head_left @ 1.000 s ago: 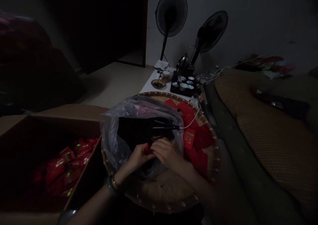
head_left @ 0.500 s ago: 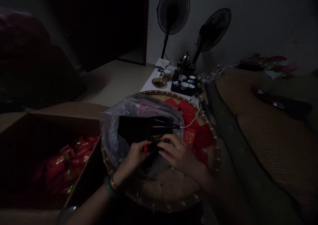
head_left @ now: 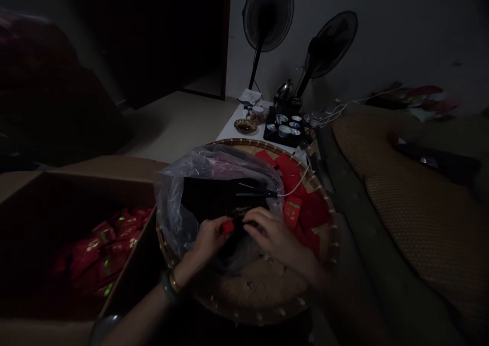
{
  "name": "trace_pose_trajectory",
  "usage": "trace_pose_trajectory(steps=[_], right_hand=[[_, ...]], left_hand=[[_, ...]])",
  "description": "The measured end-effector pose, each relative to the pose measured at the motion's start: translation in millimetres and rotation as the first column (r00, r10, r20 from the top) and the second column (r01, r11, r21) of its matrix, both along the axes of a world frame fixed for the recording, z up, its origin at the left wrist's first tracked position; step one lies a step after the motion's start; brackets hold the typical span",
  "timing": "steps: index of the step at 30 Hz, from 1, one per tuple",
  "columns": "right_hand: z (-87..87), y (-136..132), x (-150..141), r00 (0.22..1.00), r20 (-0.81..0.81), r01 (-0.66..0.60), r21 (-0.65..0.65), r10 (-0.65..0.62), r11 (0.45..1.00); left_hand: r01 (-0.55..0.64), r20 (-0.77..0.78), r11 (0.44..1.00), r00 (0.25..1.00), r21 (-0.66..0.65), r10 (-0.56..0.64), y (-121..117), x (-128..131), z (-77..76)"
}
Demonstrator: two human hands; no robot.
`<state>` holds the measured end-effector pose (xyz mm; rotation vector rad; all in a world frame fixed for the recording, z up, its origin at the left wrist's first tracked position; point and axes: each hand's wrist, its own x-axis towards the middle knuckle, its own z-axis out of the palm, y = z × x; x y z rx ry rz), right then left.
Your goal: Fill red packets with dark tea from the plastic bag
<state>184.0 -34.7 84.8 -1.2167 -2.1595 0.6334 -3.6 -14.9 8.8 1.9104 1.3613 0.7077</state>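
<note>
My left hand [head_left: 209, 238] pinches a small red packet [head_left: 227, 227] between thumb and fingers. To the right, my right hand [head_left: 273, 234] has its fingers curled together beside the packet's dark end; what they grip is too dark to make out. Both hands are over an open clear plastic bag [head_left: 171, 208] with dark contents [head_left: 208, 198]. A black tong-shaped tool [head_left: 263, 193] with a white cord [head_left: 296, 187] lies across the bag, just beyond my fingers. Under the bag is a round woven tray [head_left: 263, 292]. Red packets [head_left: 292, 211] and red wrappers [head_left: 287, 168] lie on its right side.
A cardboard box [head_left: 130, 264] holding many red packets [head_left: 91, 249] stands at left. Behind the tray, a white table [head_left: 229, 130] carries a black tea tray [head_left: 277, 138] with cups. Two fans [head_left: 267, 15] stand behind, and a couch with a woven mat [head_left: 405, 218] is at right.
My right hand has shifted slightly, and its fingers are drawn closer together. More of the red packet shows in my left hand.
</note>
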Motion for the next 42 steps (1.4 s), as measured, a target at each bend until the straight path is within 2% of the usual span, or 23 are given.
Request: trace_pose_trajectory(steps=[3,7,11,14,18,22,27,31,35,38,42], right_hand=[[-1.6,8.1,3.4,0.993,-0.068,0.094,-0.100,-0.101,0.991],[-7.9,18.8,2.2,0.997,0.015,0.080,-0.207,-0.079,0.975],[-9.9,23.4,3.1,0.978,0.195,0.100,-0.161,-0.068,0.982],[-6.0,22.4,7.7,0.971,0.218,0.121,-0.105,-0.096,0.987],[2.3,18.8,8.4,0.993,0.098,0.077,-0.079,-0.069,0.994],[7.2,16.1,1.3,0.996,0.085,0.026,-0.055,-0.021,0.998],[8.7,12.4,3.4,0.997,-0.014,0.080,0.015,-0.080,0.997],[-10.1,14.3,5.6,0.997,-0.035,0.059,-0.076,-0.062,0.995],[-35.8,24.0,5.2,0.976,-0.137,0.139,-0.213,-0.170,0.967],[-45.4,32.5,6.7,0.965,-0.188,0.113,-0.329,-0.182,0.938],[-52.4,41.2,6.4,0.952,-0.221,0.089,-0.458,-0.210,0.884]], left_hand=[[0.021,-0.016,1.000,1.000,-0.012,-0.021,-0.3,0.8,4.0],[0.045,-0.067,0.999,0.997,-0.025,-0.046,-1.9,2.6,6.2],[0.052,-0.136,0.998,0.989,-0.026,-0.055,-2.3,2.2,2.5],[0.028,-0.146,0.999,0.989,-0.041,-0.033,-1.1,1.5,-0.1],[0.019,-0.075,0.996,0.997,-0.084,-0.025,0.5,2.6,1.3],[0.028,0.001,0.996,1.000,-0.090,-0.028,1.1,4.5,1.6],[0.040,0.218,0.983,0.976,-0.182,0.001,0.9,5.8,-5.3],[0.101,0.400,0.960,0.916,-0.261,0.013,-0.7,11.1,-5.4],[0.137,0.523,0.941,0.851,-0.310,0.049,0.9,14.9,4.3],[0.112,0.587,0.899,0.790,-0.424,0.179,5.0,14.9,9.3],[0.061,0.606,0.821,0.707,-0.567,0.366,9.4,18.1,6.6]])
